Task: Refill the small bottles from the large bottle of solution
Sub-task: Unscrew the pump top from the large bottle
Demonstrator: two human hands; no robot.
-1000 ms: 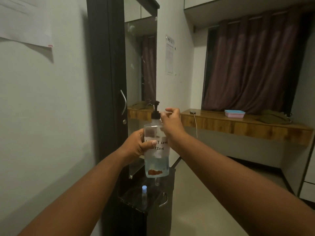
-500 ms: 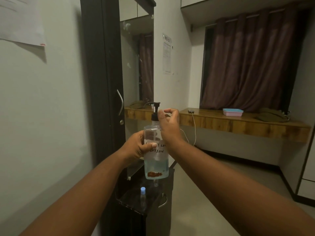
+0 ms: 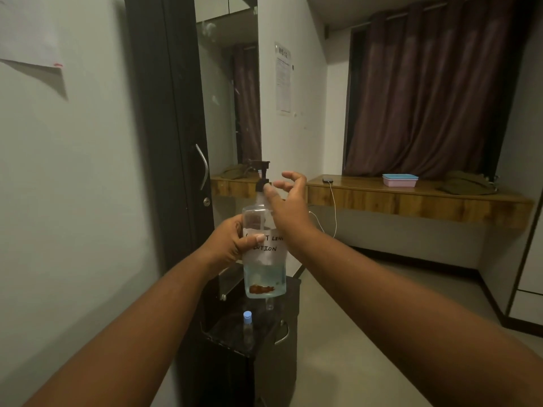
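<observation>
Large bottle (image 3: 263, 254) — left hand (image 3: 235, 242) grip wrapped; right hand (image 3: 289, 198) loose beside pump (image 3: 262, 174).

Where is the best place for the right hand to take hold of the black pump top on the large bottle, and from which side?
Probably the ribbed black collar at the neck, from the right, where the right hand already is. The pump head sits on a thin stem, a poorer grip. The left hand holds the large bottle upright at its label.
</observation>
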